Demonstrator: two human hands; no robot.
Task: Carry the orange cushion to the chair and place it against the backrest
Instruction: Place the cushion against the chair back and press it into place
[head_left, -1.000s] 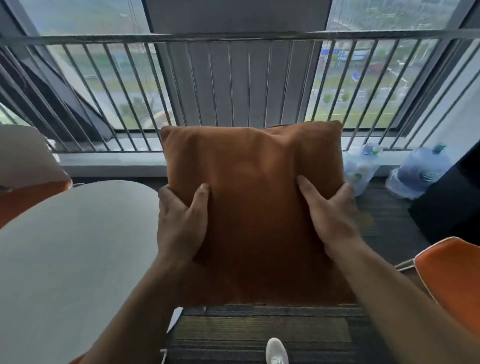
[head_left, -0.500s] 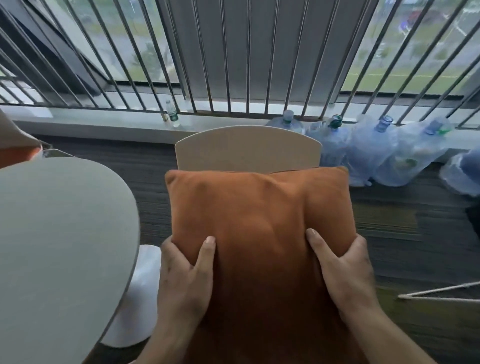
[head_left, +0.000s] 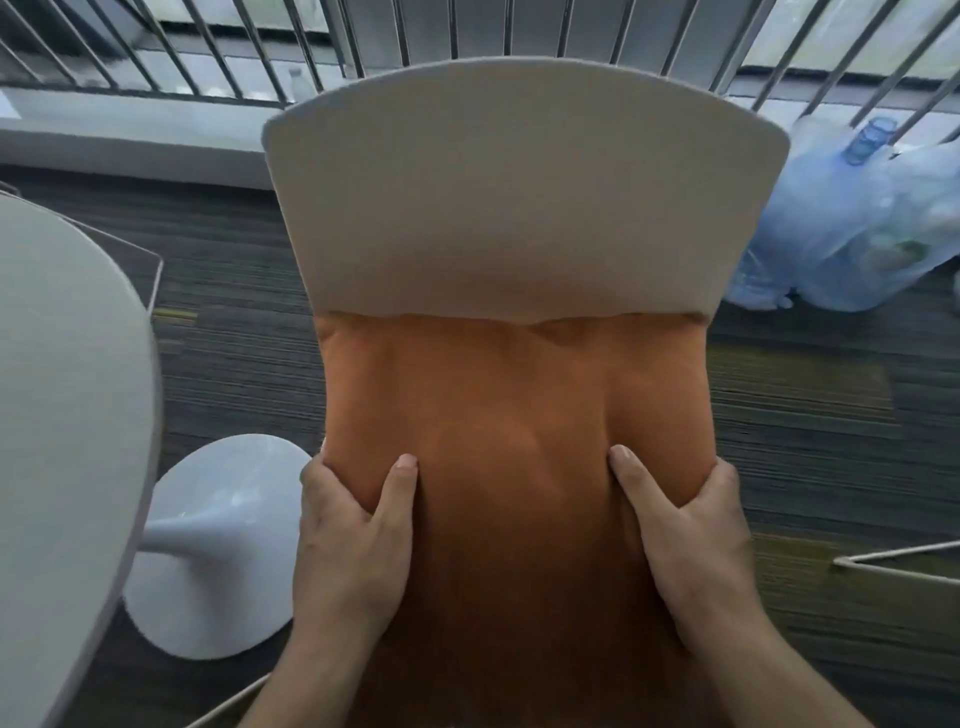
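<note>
Chair: our pale beige curved chair backrest (head_left: 498, 197) stands straight ahead.
Cushion: soft square orange fabric cushion (head_left: 514, 415) — top edge meeting the backrest, reaching forward from our grip.
Hands: left hand (head_left: 353, 540) and right hand (head_left: 685, 540) clamp its side edges — equally near.

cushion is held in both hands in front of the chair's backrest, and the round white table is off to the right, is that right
Not quite: the table is off to the left, not the right, as the head view shows. The rest holds: the left hand and right hand both hold the cushion in front of the backrest.
</note>
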